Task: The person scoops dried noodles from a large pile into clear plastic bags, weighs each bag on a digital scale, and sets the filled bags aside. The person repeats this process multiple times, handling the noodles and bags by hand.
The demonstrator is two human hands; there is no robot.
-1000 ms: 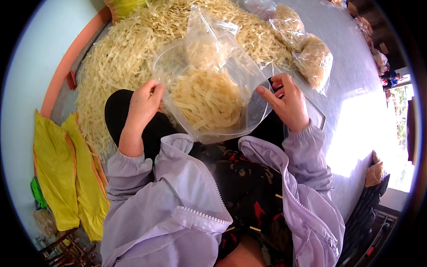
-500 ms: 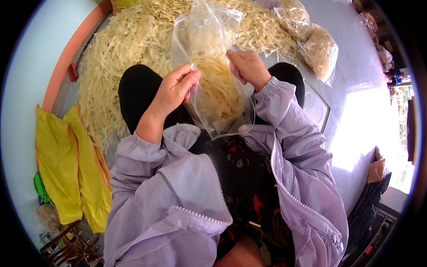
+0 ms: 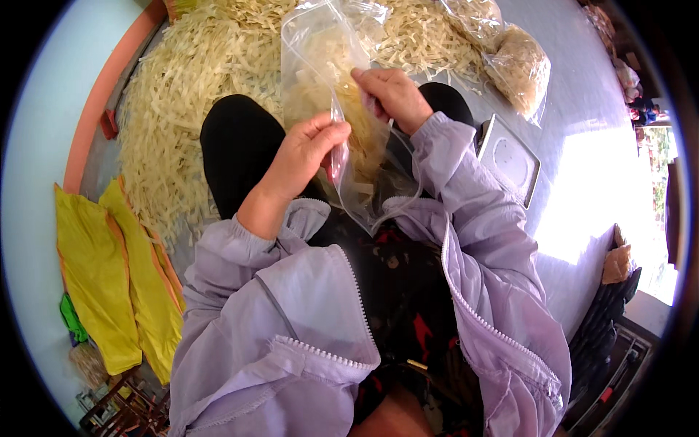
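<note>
Between my knees hangs a clear plastic bag (image 3: 309, 54) with pale yellow dried strips (image 3: 360, 135) inside it. My left hand (image 3: 302, 153) pinches the bag's left edge between thumb and fingers. On the opposite edge my right hand (image 3: 393, 98) grips the plastic, its fingers curled in. The two hands are a short way apart, with the bag's lower end slack above my lap. Beyond my knees a wide heap of the same strips (image 3: 196, 80) covers the floor.
Filled clear bags (image 3: 520, 69) sit at the far right of the heap. A metal tray-like thing (image 3: 510, 160) lies beside my right knee. Yellow sacks with orange edges (image 3: 120, 269) lie at the left, near the wall (image 3: 58, 109). Sunlight falls on the grey floor at right.
My hands have come closer together, the left moving right and the right moving slightly left, narrowing the bag between them. More of the metal tray-like thing shows by my right knee.
</note>
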